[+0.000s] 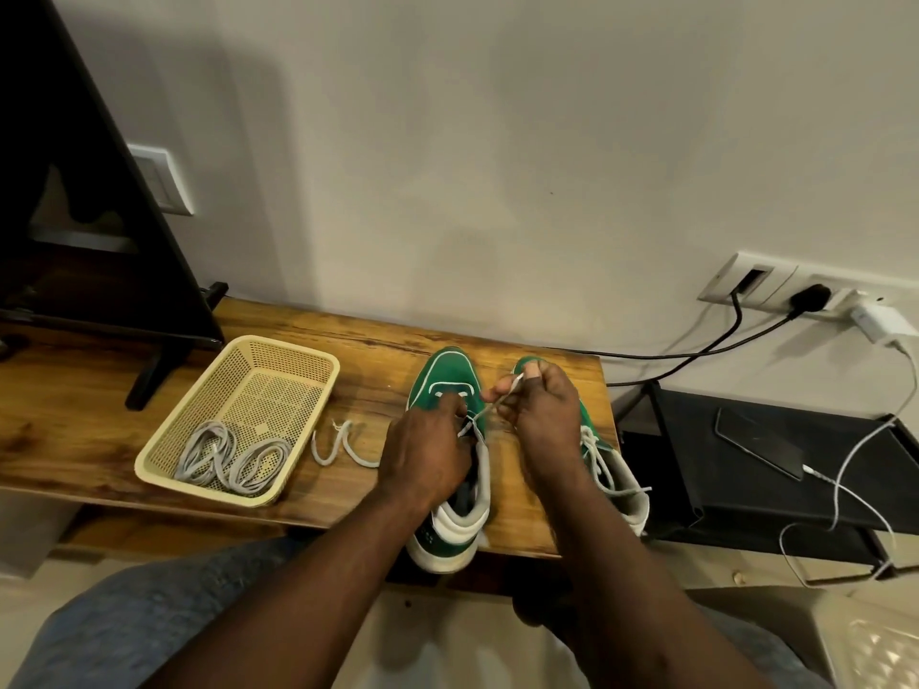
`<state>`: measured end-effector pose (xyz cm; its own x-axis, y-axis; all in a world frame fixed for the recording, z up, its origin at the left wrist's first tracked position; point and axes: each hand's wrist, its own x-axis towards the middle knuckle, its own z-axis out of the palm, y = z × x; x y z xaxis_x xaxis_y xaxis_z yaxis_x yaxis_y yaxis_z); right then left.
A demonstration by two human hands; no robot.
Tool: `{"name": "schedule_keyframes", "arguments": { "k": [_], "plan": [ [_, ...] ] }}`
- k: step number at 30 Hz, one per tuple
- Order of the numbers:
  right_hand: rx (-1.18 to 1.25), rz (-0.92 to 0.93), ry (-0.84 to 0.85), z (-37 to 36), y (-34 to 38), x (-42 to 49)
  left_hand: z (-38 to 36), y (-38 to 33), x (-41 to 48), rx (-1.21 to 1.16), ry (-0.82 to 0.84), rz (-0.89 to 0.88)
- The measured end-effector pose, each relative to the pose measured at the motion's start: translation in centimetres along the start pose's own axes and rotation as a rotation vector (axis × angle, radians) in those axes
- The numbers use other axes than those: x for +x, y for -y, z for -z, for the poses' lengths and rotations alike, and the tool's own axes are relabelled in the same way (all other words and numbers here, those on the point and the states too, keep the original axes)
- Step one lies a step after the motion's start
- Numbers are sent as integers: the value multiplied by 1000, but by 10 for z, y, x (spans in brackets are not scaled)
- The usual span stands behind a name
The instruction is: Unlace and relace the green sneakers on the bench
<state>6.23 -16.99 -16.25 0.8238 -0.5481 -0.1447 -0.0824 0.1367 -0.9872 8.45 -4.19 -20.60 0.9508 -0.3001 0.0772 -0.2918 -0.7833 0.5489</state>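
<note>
Head view: left sneaker (447,375) stands on the tabletop (89,430), toe to the wall.
Basket (318,370): left of that sneaker, spare laces inside.
Left hand (427,455): on the sneaker, grip curled round its eyelet flap.
Right hand (542,410): just right of it, grip pinching the lace (490,409) end.
Right sneaker (616,482): further right, laced.
Risk: a hard tug could likely drag the left sneaker's overhanging heel off the tabletop.

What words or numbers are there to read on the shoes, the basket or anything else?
No text can be read anywhere.
Left sneaker: faint green marks on its heel, too blurred to read.
Basket, sockets, phone: nothing written shows.
</note>
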Motion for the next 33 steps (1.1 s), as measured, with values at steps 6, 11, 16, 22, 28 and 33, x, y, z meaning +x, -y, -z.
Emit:
{"name": "schedule_keyframes", "arguments": {
  "k": [6,11,16,22,28,33],
  "plan": [
    [422,282,13,12,91,-12,-1,-1,-1,12,15,31],
    [-793,127,70,48,47,1,-3,-3,-1,61,2,67],
    [-1429,20,287,36,7,-7,4,-8,-2,98,-20,36],
    [-1374,254,334,6,0,-9,3,-4,-3,133,2,14],
    [-904,29,331,12,3,-5,2,3,-2,121,2,71],
    [237,-61,391,21,41,-12,2,1,0,156,-8,66]
  ]
}}
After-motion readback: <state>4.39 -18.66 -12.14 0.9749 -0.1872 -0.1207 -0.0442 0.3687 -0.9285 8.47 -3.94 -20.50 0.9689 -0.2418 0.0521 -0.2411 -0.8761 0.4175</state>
